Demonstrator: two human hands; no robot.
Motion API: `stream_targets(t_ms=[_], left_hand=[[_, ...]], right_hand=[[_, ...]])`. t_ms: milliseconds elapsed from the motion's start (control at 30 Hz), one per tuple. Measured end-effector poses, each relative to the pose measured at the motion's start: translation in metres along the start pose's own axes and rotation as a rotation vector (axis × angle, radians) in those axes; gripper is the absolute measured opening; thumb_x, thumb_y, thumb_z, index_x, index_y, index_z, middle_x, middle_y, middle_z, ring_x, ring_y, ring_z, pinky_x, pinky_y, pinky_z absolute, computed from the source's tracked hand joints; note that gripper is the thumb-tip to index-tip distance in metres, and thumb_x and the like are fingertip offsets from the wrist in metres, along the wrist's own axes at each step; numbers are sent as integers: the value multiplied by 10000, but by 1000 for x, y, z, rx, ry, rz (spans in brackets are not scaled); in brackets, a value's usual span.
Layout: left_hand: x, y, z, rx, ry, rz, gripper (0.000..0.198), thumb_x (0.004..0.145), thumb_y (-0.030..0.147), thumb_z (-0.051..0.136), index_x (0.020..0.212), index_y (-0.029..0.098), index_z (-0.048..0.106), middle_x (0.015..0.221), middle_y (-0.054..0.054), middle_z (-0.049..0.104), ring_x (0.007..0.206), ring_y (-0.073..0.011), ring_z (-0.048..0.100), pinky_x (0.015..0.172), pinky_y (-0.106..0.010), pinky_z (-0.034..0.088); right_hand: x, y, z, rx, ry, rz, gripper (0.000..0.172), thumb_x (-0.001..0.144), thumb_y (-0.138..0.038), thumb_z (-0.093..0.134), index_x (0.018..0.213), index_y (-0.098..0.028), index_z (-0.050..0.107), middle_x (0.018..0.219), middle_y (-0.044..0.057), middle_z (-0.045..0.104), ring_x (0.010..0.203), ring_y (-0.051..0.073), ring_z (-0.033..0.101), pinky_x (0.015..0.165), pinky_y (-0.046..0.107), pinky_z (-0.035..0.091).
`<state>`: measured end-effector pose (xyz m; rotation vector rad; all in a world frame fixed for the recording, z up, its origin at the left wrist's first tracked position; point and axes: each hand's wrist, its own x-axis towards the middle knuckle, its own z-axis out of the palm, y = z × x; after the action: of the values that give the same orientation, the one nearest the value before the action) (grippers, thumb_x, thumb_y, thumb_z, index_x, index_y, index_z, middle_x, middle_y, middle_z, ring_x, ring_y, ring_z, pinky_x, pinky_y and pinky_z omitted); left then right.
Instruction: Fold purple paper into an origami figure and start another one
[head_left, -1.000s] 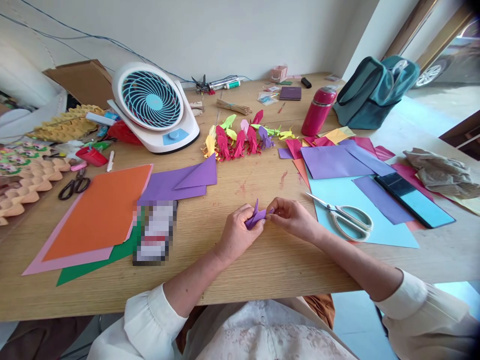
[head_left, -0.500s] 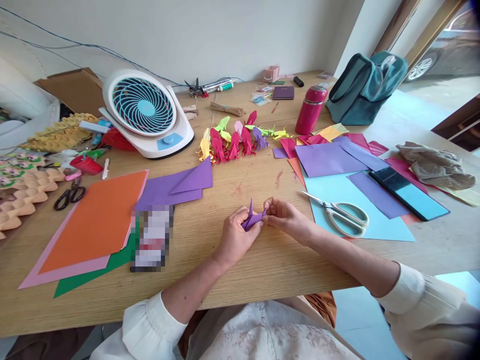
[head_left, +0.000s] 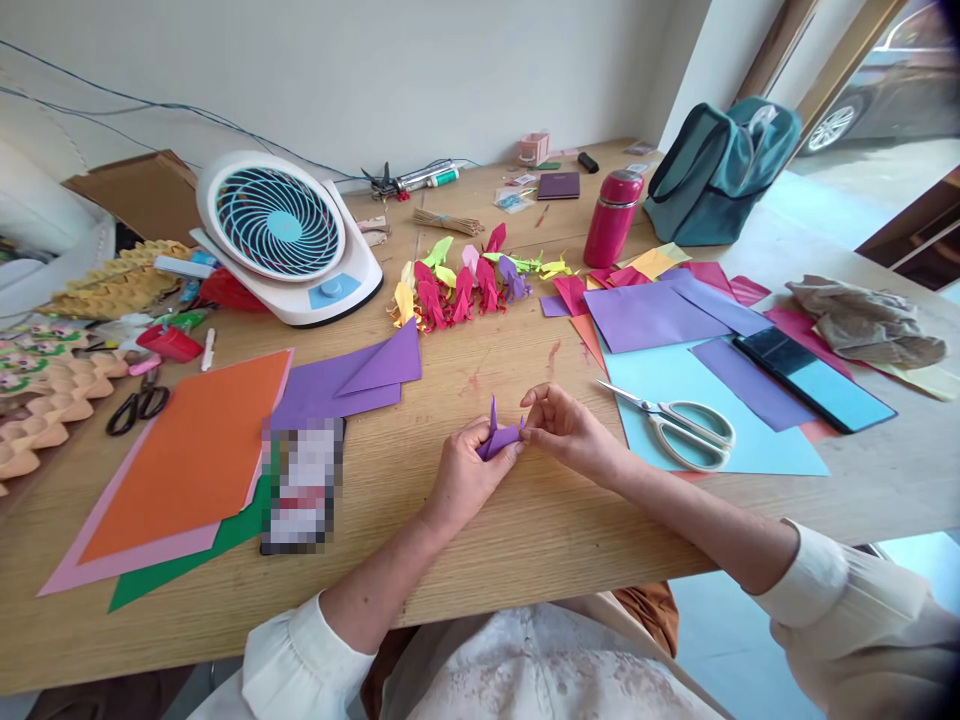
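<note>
A small folded purple paper figure (head_left: 497,438) sits between both my hands over the wooden table (head_left: 525,530). My left hand (head_left: 463,475) is closed round its lower left part. My right hand (head_left: 566,432) pinches its right end with thumb and forefinger. One pointed tip of the figure sticks up between the hands. A row of finished folded paper figures (head_left: 465,285) in red, yellow, green, pink and purple lies further back on the table.
White-handled scissors (head_left: 675,425) lie on a light blue sheet (head_left: 750,450) to the right, with purple sheets (head_left: 652,315) and a dark phone (head_left: 814,380). Left are orange paper (head_left: 187,450), folded purple paper (head_left: 352,375), black scissors (head_left: 139,403) and a white fan (head_left: 285,235). A red flask (head_left: 611,217) and teal bag (head_left: 712,170) stand behind.
Both hands have kept hold of the purple figure and shifted slightly left and up in the picture as the view tilted. The right fingers have moved a little along its right end.
</note>
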<state>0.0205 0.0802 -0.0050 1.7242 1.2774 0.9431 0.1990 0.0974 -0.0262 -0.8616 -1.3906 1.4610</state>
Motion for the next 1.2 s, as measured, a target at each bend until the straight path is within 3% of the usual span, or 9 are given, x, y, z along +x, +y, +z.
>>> stream_targets(t_ms=[167, 300, 400, 500, 867, 1200], left_hand=[[2, 3, -3, -97, -18, -109, 209, 757, 296, 665, 629, 153, 580, 617, 44, 442, 585, -87, 363, 548, -218, 293], [3, 4, -5, -194, -35, -224, 243, 716, 312, 672, 599, 164, 519, 569, 59, 366, 566, -83, 310, 540, -226, 251], [3, 4, -6, -273, -57, -291, 291, 704, 362, 705, 601, 164, 518, 559, 62, 360, 563, -81, 302, 548, -228, 248], [3, 4, -6, -307, -77, -316, 308, 683, 387, 736, 601, 156, 550, 555, 63, 377, 560, -77, 307, 548, -228, 247], [3, 7, -7, -401, -132, -328, 211, 679, 335, 756, 722, 136, 704, 628, 46, 533, 619, -87, 411, 617, -225, 316], [2, 10, -7, -396, -152, -320, 207, 683, 339, 754, 687, 140, 695, 600, 52, 496, 610, -88, 385, 610, -228, 296]], right_hand=[[-6, -9, 4, -192, 22, -111, 253, 896, -280, 630, 1063, -233, 446, 784, -28, 572, 676, 125, 542, 623, 262, 455], [-12, -25, 1, -615, 119, -442, 99, 947, -192, 546, 1039, -226, 541, 928, 46, 590, 817, 164, 575, 744, 322, 497], [-12, -31, -5, -920, 60, -681, 200, 953, -131, 506, 1076, -242, 618, 929, 66, 591, 809, 181, 573, 721, 333, 485], [-9, -31, -12, -1071, 8, -787, 274, 950, -112, 508, 1134, -264, 643, 915, 68, 608, 783, 183, 575, 701, 334, 472], [-3, -36, -21, -1159, -34, -980, 311, 919, -108, 576, 1173, -272, 649, 895, 63, 644, 747, 184, 543, 656, 339, 421], [-3, -34, -26, -1206, -44, -1002, 310, 928, -93, 564, 1174, -267, 638, 941, 58, 654, 792, 173, 560, 698, 331, 427]])
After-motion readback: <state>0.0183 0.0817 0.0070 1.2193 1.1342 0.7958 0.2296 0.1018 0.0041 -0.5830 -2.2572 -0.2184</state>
